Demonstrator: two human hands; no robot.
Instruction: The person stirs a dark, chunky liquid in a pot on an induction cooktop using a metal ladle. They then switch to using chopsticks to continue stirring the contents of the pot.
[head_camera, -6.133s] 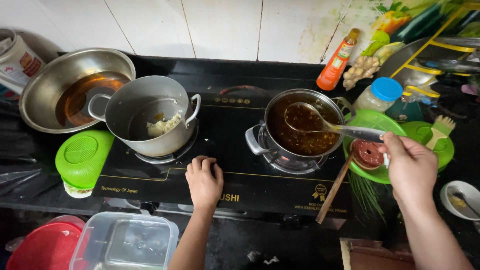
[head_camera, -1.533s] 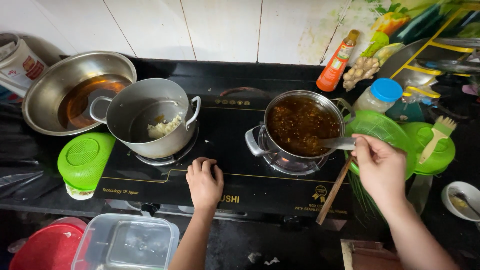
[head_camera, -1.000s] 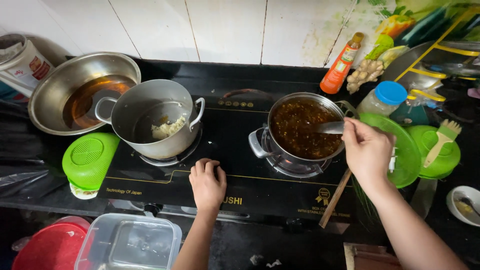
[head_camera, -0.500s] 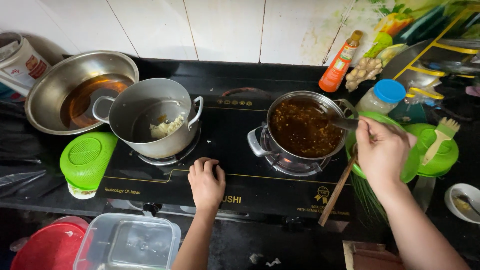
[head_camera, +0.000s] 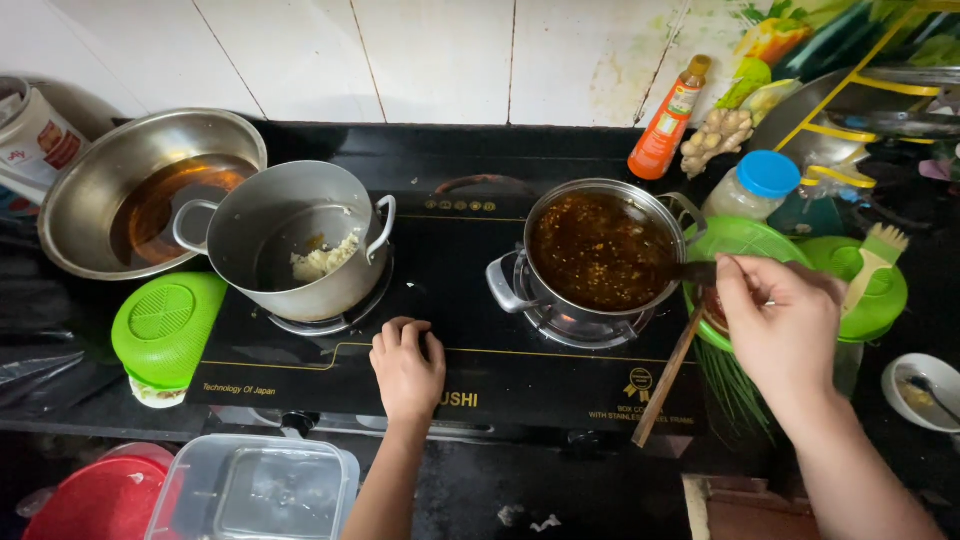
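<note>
Head view: your right hand (head_camera: 785, 330) at right of stove, fingers (head_camera: 735, 290) pinched together on ladle handle (head_camera: 695, 272). Handle sits at fingertips, long axis roughly left-right, pointing left over rim of pot of dark sauce (head_camera: 600, 250); bowl end hidden, cannot tell. Your left hand (head_camera: 408, 365) flat on near edge of black stove (head_camera: 460, 350), fingers together, curled slightly, holding nothing. Empty-looking grey pot (head_camera: 295, 240) on left burner. Wooden stick (head_camera: 668, 375) leans just below right hand.

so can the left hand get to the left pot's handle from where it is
Probably yes: the left hand rests flat on the stove's front edge, holding nothing, and the bare black stove top lies between it and the left pot's near handle.
</note>
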